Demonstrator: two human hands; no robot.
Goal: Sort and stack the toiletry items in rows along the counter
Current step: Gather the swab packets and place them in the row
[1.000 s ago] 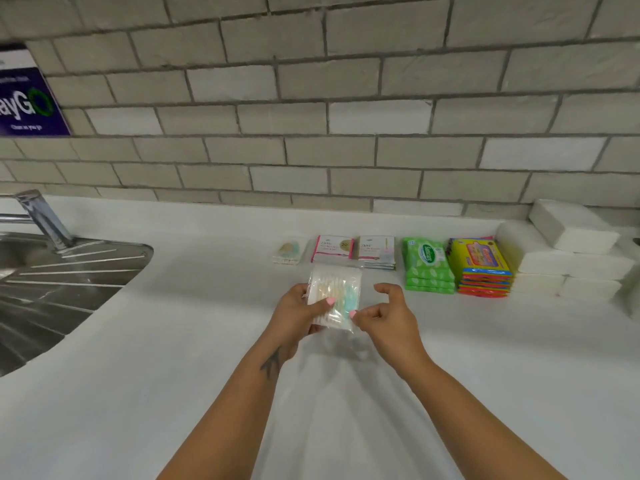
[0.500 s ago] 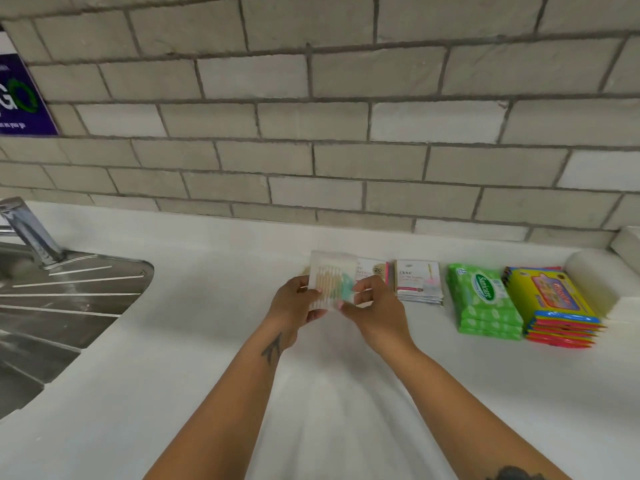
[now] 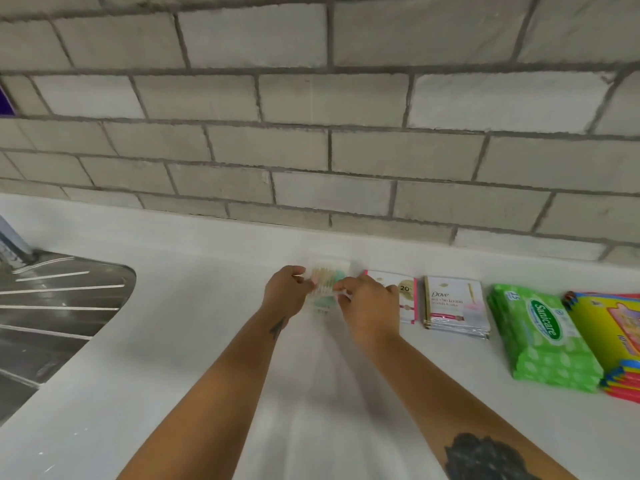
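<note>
A clear packet of cotton swabs (image 3: 325, 282) is held low over the white counter (image 3: 194, 358) near the back wall. My left hand (image 3: 285, 294) pinches its left edge and my right hand (image 3: 369, 306) pinches its right edge. Under the packet something pale green shows, partly hidden by my fingers. To the right runs a row: a pink-edged sachet stack (image 3: 407, 296), partly behind my right hand, then a Dove sachet stack (image 3: 453, 306), green Sanicare wipe packs (image 3: 543, 334), and colourful packs (image 3: 613, 337) at the frame's right edge.
A steel sink drainboard (image 3: 59, 306) fills the left side, with a tap base (image 3: 14, 244) at its far corner. A grey brick wall (image 3: 311, 140) rises right behind the row.
Both hands carried the swab packet forward and down from mid-counter to the row's left end by the wall. The view shifted closer; the white stacks at the right left the frame.
</note>
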